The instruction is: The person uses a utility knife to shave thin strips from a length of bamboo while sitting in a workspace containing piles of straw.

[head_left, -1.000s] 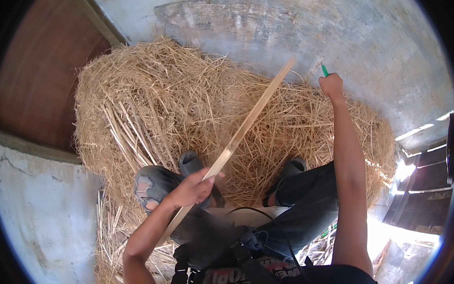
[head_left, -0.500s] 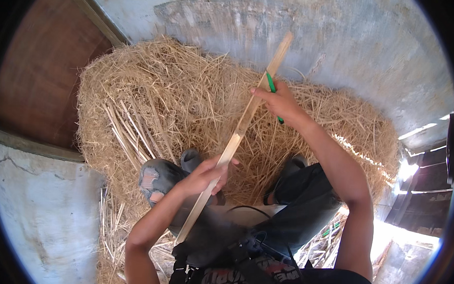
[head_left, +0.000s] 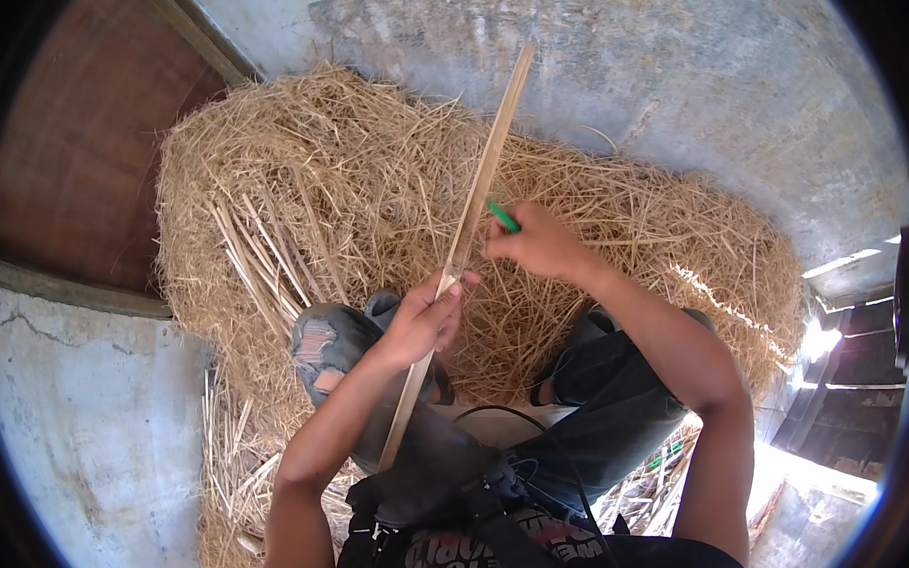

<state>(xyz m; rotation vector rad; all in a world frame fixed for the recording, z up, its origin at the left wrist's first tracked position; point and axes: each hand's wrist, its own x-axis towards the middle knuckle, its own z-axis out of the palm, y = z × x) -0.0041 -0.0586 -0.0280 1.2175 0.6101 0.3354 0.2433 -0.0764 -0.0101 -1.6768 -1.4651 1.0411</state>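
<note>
A long, flat bamboo strip point(head_left: 487, 163) slants across the middle, its far end up against the wall and its near end by my lap. The lower stretch is paler than the upper one. My left hand point(head_left: 425, 318) is closed around the strip below its middle, thumb on top. Just right of the strip, my right hand point(head_left: 538, 243) is closed on a slim green tool point(head_left: 503, 216) whose tip points toward the strip. Most of that tool is hidden in my fist, so its working end cannot be made out.
Straw-like shavings point(head_left: 329, 149) are heaped in front of me and around my feet. A bundle of thin pale strips point(head_left: 258, 257) lies on the heap at left. A bluish wall point(head_left: 702, 82) rises behind, and a brown panel point(head_left: 89, 141) stands at far left.
My right hand has come off the strip and moved down toward me with the green tool. The strip's far end has swung left, and my left hand has shifted upward.
</note>
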